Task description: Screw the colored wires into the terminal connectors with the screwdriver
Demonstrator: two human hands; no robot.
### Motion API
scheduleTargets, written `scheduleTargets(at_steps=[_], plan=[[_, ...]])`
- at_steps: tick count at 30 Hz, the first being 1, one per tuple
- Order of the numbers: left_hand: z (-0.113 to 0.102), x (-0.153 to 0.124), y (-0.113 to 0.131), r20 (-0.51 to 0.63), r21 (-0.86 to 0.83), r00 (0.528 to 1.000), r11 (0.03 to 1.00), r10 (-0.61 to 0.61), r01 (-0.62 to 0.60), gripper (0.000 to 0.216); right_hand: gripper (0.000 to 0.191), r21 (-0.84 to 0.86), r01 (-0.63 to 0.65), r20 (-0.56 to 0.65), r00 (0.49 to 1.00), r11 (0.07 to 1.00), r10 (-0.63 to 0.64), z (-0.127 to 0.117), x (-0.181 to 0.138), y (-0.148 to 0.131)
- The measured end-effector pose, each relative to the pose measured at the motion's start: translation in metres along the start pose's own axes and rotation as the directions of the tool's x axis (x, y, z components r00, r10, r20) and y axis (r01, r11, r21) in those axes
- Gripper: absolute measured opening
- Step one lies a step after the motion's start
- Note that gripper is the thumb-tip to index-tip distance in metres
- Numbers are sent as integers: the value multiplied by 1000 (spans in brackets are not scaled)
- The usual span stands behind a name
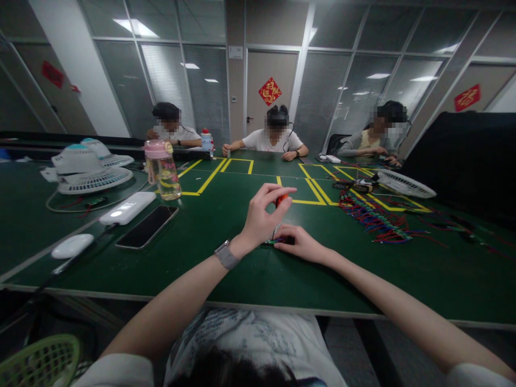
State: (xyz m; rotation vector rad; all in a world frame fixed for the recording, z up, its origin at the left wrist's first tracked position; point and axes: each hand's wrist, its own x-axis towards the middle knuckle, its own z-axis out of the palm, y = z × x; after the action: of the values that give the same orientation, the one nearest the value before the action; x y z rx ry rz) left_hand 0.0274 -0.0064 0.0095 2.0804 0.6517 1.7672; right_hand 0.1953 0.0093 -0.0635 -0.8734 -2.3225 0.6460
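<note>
My left hand (264,215), with a watch on the wrist, is raised over the green table (226,269) and pinches the orange handle of a small screwdriver (281,200) held upright. Its tip points down at a small green circuit board (271,242) lying on the table. My right hand (300,243) rests flat beside it, fingers curled and pressed on the board's right end, holding it down.
To the left lie a black phone (147,227), a white power bank (127,208), a white mouse-like case (71,245), a pink-capped bottle (163,169) and two white fans (86,166). Coloured wire bundles (373,217) lie right. Three people sit across the table.
</note>
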Motion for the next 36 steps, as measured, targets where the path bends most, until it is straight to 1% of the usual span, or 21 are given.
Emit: scheduleTargets(at_steps=[3,5,7,11,14,16,19,21,23,26,28,30,32,34,36], plan=[[2,-1,-3,71,-154,996,986,-51,61,29,14,-7,-2,7,1000,1000,2,0,0,-1],[3,-2,-4,85,-196,994,977,-73,89,29,14,-7,-4,9,1000,1000,4,0,0,-1],[3,-2,-3,64,-150,996,986,-68,77,25,14,0,-6,5,1000,1000,6,0,0,-1],[1,0,0,1,8,1000,1000,11,-11,15,14,15,-6,0,1000,1000,6,1,0,0],[-2,1,0,-4,83,999,996,44,-44,14,14,2,-3,3,1000,1000,3,0,0,0],[-2,0,-2,24,64,999,997,28,-30,19,13,-9,1,4,1000,1000,-1,0,0,0],[0,-2,-5,81,-79,996,996,-25,32,30,14,-8,-1,3,1000,1000,1,0,0,-1],[2,-2,-5,89,-138,995,989,-48,60,29,14,-2,-3,3,1000,1000,3,0,0,0],[2,-2,-4,62,-114,997,992,-41,48,24,14,4,-3,4,1000,1000,3,1,0,1],[2,0,-2,25,-21,1000,1000,19,-19,16,14,6,0,7,1000,1000,0,1,0,2],[0,1,-1,15,29,999,998,47,-47,14,13,7,-1,7,1000,1000,1,1,0,2],[-1,1,-1,21,60,999,997,49,-50,14,13,10,-2,6,1000,1000,2,1,0,1],[-1,0,-2,51,49,998,998,38,-40,21,13,10,1,2,1000,1000,-1,0,0,1],[-1,-1,-3,87,-25,996,1000,14,-12,30,13,4,4,-1,1000,1000,-4,0,0,0],[1,-1,-4,108,-110,994,994,-13,25,31,14,2,5,-4,1000,1000,-5,0,0,0]])
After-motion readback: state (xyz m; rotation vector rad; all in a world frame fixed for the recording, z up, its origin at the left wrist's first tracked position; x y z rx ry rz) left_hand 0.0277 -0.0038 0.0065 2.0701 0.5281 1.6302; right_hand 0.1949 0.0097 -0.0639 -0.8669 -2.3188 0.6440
